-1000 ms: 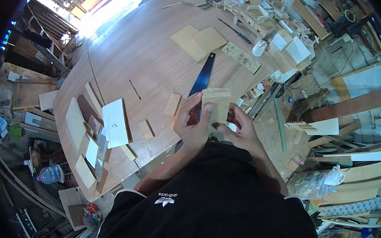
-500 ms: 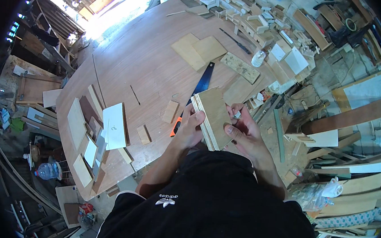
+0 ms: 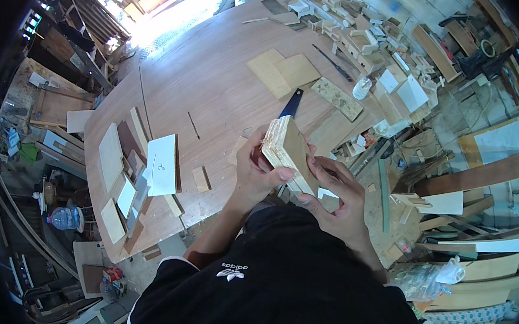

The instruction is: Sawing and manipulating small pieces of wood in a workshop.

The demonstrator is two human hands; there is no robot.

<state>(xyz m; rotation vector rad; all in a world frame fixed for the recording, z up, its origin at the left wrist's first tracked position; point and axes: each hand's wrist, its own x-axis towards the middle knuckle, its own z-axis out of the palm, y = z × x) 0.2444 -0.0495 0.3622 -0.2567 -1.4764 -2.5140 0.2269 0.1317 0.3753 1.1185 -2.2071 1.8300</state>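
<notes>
A pale plywood block [image 3: 300, 148], looking like a stack of layers with a rough, splintered edge, is held up close to my body over the near table edge. My left hand [image 3: 257, 169] wraps its left side, thumb on the layered edge. At the near right side, my right hand [image 3: 339, 189] grips the block with fingers and thumb. Behind the block, a handsaw [image 3: 291, 103] lies on the table; only part of its dark blue blade shows. A small wood block [image 3: 201, 179] lies left of my left hand, and another wood piece is partly covered by that hand.
White and brown board offcuts [image 3: 161, 165] lie at the table's left. Thin wooden panels [image 3: 295, 71] and a speckled strip [image 3: 337, 99] lie farther off. A clear jar [image 3: 361, 88] stands near piled wooden parts [image 3: 360, 39] at the far right. Planks [image 3: 478, 173] lean beyond the right side.
The plywood block has tilted, so its layered edge faces up more. My right hand now grips its near right side. The handsaw's orange handle is now hidden. The whole view has shifted slightly.
</notes>
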